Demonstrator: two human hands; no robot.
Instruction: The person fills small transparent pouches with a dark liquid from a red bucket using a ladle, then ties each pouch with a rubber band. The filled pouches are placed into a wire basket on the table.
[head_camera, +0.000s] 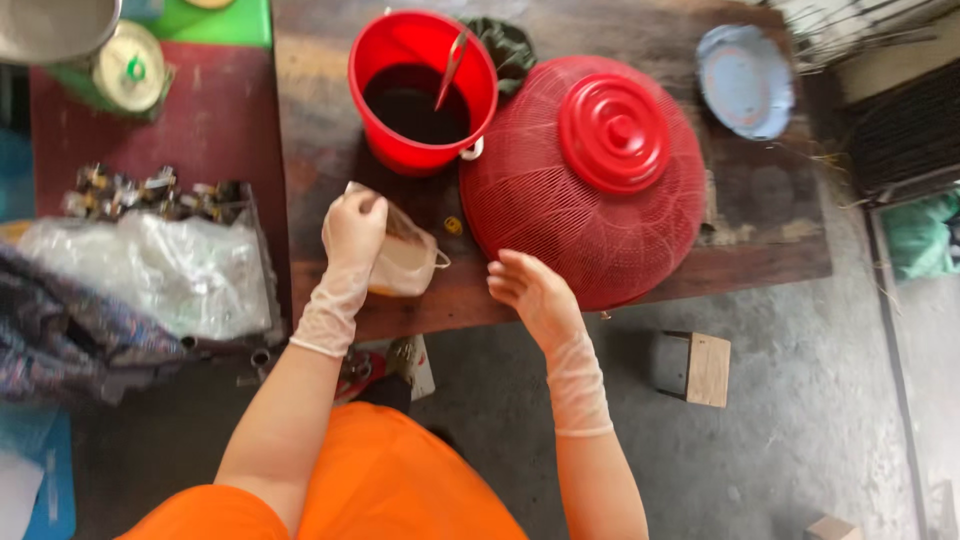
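The left hand (355, 228) grips the top of a small plastic bag (405, 262) just below the red bucket (422, 90). The right hand (530, 290), open and empty, lies just right of the bag, beside the red dome cover (585, 180).

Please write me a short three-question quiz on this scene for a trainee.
1. True or false: the left hand holds a small plastic bag above the wooden table.
2. What lies in the red bucket? A) dry sand B) dark liquid with a utensil leaning in it C) nothing
3. In a few words, where is the right hand in relation to the red dome-shaped mesh cover?

Key
1. True.
2. B.
3. Open and holding nothing, at the cover's near edge; actual contact cannot be told.
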